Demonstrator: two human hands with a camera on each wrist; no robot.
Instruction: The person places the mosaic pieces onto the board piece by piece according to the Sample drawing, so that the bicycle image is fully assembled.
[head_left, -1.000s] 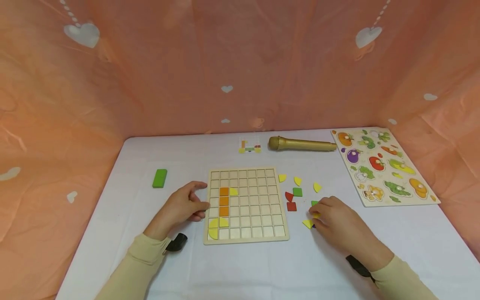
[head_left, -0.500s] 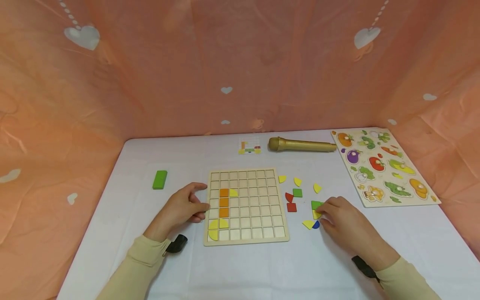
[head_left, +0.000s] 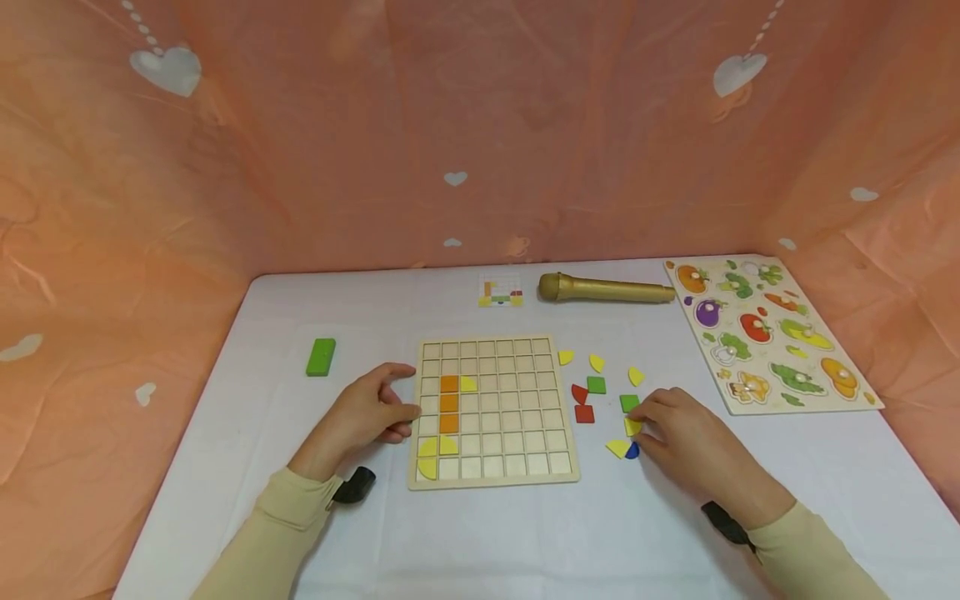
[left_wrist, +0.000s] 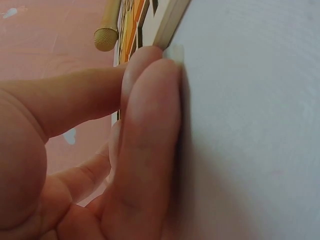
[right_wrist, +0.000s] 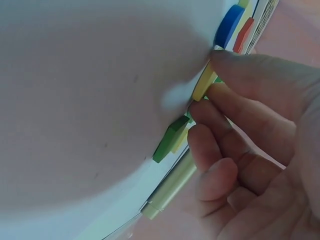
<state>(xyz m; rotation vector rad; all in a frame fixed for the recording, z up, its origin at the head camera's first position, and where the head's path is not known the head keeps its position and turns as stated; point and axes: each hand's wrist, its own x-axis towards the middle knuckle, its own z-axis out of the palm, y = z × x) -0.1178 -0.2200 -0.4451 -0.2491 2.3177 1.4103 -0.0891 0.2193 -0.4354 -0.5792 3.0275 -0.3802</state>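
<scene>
My left hand (head_left: 367, 408) lies at the left side of the wooden grid board (head_left: 517, 479), thumb and index fingertips touching its edge. In the left wrist view, its fingers (left_wrist: 150, 120) meet the board's side. The board bears several orange squares (head_left: 448, 403) and yellow quarter-circle pieces (head_left: 427, 468). To the right, my right hand (head_left: 686, 442) pinches a yellow piece (right_wrist: 204, 82) at the table between thumb and index finger. Around it lie a green square (head_left: 629, 403), a blue rounded piece (head_left: 632, 451) and another yellow piece (head_left: 617, 448).
Red pieces (head_left: 584, 414), a second green square (head_left: 596, 385) and several yellow pieces (head_left: 635, 377) lie right of the board. Behind are a small pattern card (head_left: 500, 292) and a gold microphone (head_left: 607, 289). A vegetable puzzle (head_left: 780, 350) sits far right, a green block (head_left: 321, 357) left.
The right hand first drew back to the right, uncovering the blue piece, then shifted slightly and now shows the green square more fully. The left hand stays at the board's edge.
</scene>
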